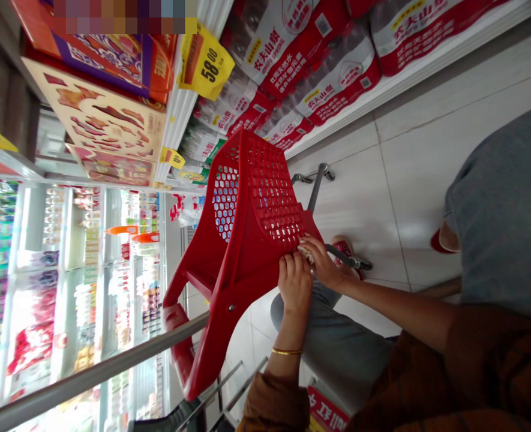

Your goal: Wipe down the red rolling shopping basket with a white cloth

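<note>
A red plastic shopping cart (256, 252) fills the middle of the view, tilted in the picture, with honeycomb holes in its basket wall. My left hand (294, 279), with a gold bracelet on the wrist, has its fingers bent and close together at the cart's lower edge. Just right of it, my right hand (321, 261) is closed, its fingers curled in and meeting the left fingertips. A small pale thing shows between the two hands; they cover most of it, so its kind cannot be made out.
Red-labelled water bottle packs (337, 72) line a low shelf at the top. Boxed goods (107, 114) and yellow price tags (209, 65) are at upper left. A grey metal bar (98, 363) crosses lower left. My jeans-clad legs (346, 330) are near the cart wheels (362, 264).
</note>
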